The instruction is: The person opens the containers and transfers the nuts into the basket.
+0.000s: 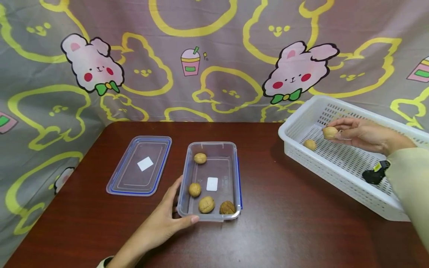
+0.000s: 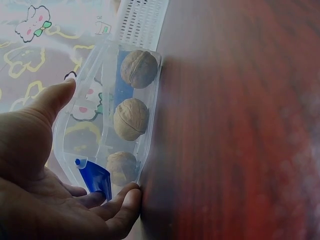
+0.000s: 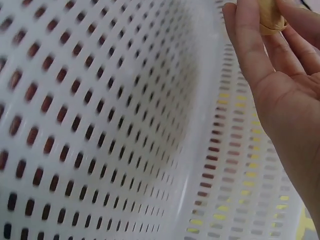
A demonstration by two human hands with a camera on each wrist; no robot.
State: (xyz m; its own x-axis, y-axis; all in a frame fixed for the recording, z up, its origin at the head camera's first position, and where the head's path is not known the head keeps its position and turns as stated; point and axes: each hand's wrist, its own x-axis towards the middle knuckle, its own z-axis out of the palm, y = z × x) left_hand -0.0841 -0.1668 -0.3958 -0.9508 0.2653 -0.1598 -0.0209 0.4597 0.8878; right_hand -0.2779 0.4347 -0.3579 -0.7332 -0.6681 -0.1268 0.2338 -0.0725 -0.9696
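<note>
My right hand (image 1: 366,136) pinches a walnut (image 1: 330,132) above the white basket (image 1: 338,182); in the right wrist view the hand (image 3: 285,85) has the walnut (image 3: 271,17) between thumb and fingers. Another walnut (image 1: 310,144) lies in the basket. My left hand (image 1: 161,223) rests round the near left corner of a clear plastic box (image 1: 221,169), thumb on the near rim, fingers at the left side. Several walnuts lie in the box, one (image 1: 200,158) at the far left. The left wrist view shows the hand (image 2: 60,175) beside the box and walnuts, a blue clip touching its fingers.
A clear lid with a blue seal (image 1: 134,175) lies left of the box on the dark red table (image 1: 264,230). A black object with a yellow label (image 1: 372,176) sits in the basket near my right sleeve. Behind the table hangs a patterned curtain (image 1: 224,52).
</note>
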